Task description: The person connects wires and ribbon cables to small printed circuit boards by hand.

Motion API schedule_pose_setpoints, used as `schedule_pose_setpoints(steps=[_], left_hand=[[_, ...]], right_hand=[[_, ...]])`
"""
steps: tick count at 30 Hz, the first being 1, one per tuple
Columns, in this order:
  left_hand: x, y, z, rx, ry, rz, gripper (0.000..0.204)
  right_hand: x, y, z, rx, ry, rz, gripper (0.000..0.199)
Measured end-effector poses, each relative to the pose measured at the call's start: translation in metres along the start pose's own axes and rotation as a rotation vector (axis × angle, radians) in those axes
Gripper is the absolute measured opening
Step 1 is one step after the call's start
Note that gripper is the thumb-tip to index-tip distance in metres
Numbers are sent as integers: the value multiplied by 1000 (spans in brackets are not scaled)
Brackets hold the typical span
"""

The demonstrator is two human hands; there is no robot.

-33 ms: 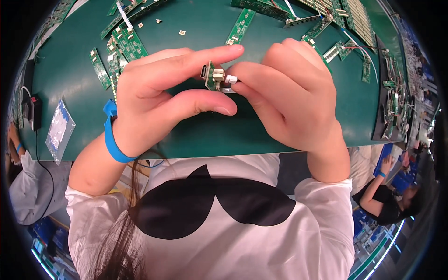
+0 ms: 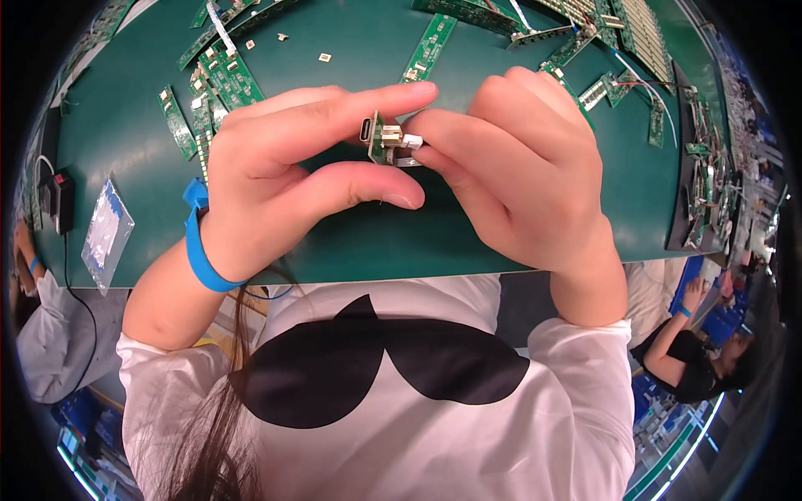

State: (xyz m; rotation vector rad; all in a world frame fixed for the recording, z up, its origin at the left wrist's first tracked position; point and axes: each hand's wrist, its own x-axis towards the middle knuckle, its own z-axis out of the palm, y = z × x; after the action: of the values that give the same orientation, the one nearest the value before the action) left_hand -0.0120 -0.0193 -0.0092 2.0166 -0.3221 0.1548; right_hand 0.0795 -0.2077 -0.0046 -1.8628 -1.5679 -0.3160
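Above the table's near half, my left hand (image 2: 292, 150) holds a small green circuit board (image 2: 377, 138) on edge between index finger and thumb. A USB-C port (image 2: 366, 130) faces left on it, and a cream-coloured socket (image 2: 391, 135) sticks out on its right side. My right hand (image 2: 526, 159) pinches a small white connector plug (image 2: 411, 142) between thumb and index finger, right up against that socket. Whether the plug is seated in it I cannot tell. Any wires behind the plug are hidden by my right fingers. A blue strap (image 2: 200, 250) circles my left wrist.
Long green circuit boards (image 2: 230, 77) lie beyond my left hand, and another strip board (image 2: 428, 48) lies beyond the middle. More boards with wires (image 2: 614, 88) lie at the far right. A silvery bag (image 2: 109, 234) rests at the left on the green table (image 2: 351, 259). People sit on both sides.
The white plug has shifted very slightly left toward the socket. Both hands otherwise keep their places.
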Motion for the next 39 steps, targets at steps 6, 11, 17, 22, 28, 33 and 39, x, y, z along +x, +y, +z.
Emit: schedule_pose_setpoints(steps=[6,11,17,22,28,33,39], left_hand=[[1,-1,1,104,-65,28,62],[1,-3,3,123,-59,97,61],[-3,1,11,150,-31,76,59],[-5,0,16,304,31,129,55],[0,4,14,454,20,185,52],[14,-3,18,43,-24,-116,48],[7,-27,14,-294,115,-174,72]], right_hand=[[-3,4,0,-17,15,-19,18],[-3,2,-3,-52,-21,-33,19],[-5,1,-4,-41,-36,-28,18],[-7,0,0,-61,-73,-23,18],[-2,-1,-2,-112,-129,-13,11],[-12,21,-6,85,28,131,13],[-41,19,-94,984,191,978,26]])
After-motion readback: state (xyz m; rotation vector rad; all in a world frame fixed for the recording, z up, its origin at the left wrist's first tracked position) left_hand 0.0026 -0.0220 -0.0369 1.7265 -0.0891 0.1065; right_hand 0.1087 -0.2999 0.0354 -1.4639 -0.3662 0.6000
